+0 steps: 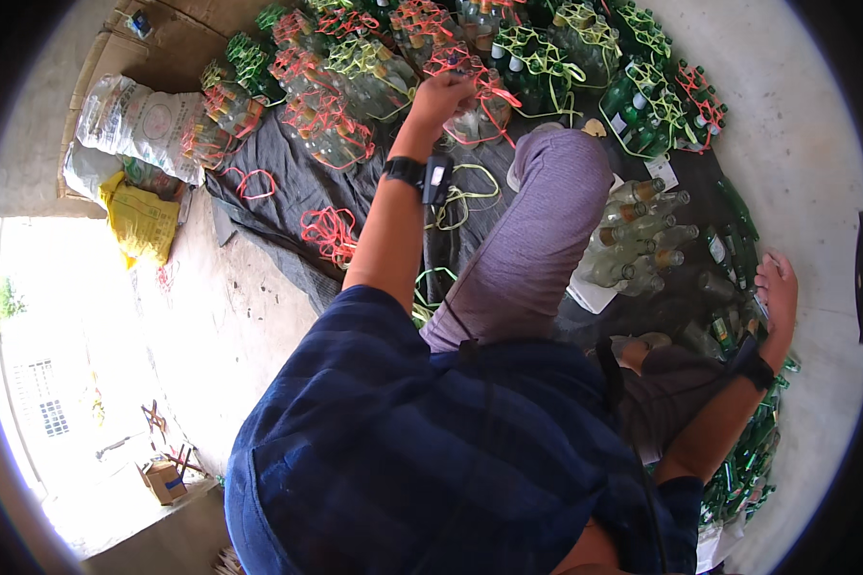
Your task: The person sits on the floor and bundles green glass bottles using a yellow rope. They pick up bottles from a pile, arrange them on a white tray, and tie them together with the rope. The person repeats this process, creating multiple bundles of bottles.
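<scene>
My left hand (442, 102), fingers curled, is at a bundle of clear glass bottles (478, 126) tied with red plastic strapping (500, 93). Whether the fingers grip the strapping or a bottle neck is hidden. Out to the right, by the wall, my right hand (778, 287) is over loose green glass bottles (735, 251), fingers slightly bent. Its palm side is turned away, so a grip cannot be made out. Between my legs and the wall, a cluster of untied clear bottles (636, 233) stands upright on the dark sheet.
Strapped bottle bundles (331, 133) crowd the far side. Loops of red strapping (331, 231) and yellow-green strapping (475, 190) lie on the dark sheet (280, 187). White woven sacks (144, 126) and a yellow bag (142, 219) are at left. More green bottles (744, 460) lie piled along the wall (827, 345).
</scene>
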The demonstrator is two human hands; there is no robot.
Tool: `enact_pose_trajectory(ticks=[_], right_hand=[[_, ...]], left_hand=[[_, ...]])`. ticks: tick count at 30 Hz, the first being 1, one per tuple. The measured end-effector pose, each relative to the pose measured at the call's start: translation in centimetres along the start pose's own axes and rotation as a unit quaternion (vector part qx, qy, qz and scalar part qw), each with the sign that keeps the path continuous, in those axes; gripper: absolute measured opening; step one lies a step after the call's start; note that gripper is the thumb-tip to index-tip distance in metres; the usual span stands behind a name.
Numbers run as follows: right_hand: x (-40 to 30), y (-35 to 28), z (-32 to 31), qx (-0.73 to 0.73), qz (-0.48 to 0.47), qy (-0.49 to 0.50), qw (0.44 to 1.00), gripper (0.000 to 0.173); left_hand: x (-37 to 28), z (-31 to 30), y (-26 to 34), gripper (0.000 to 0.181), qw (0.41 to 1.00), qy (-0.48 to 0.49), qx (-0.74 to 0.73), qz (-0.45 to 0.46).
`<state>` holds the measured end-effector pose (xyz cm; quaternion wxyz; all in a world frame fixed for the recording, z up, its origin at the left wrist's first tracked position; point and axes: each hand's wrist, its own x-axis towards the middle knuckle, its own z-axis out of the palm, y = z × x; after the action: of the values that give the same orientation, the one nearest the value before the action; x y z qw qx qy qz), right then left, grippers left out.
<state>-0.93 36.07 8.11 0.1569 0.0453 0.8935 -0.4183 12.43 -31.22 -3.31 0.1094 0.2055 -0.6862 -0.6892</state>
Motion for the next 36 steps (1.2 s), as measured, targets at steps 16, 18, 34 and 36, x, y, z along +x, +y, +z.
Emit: enact_pose_trajectory(ticks=[16, 18, 34, 36], right_hand=[[-0.4, -1.0, 3.3, -0.01, 0.012, -0.054, 0.998, 0.044], [-0.3, -0.9, 3.7, -0.011, 0.013, -0.055, 0.998, 0.044], [-0.6, -0.7, 5.7, -0.009, 0.043, -0.066, 0.997, 0.038], [-0.9, -1.0, 5.8, -0.006, 0.038, -0.061, 0.997, 0.038]], left_hand=[[-21.2, -7.8, -41.0, 0.012, 0.651, -0.401, 0.643, 0.038], [-19.3, -8.8, -40.4, 0.015, 0.785, -0.316, 0.533, 0.002], [-16.8, 1.7, -32.1, 0.03, 0.842, -0.241, 0.375, -0.304], [-17.3, 2.1, -30.6, 0.019, 0.813, -0.331, 0.394, -0.272]])
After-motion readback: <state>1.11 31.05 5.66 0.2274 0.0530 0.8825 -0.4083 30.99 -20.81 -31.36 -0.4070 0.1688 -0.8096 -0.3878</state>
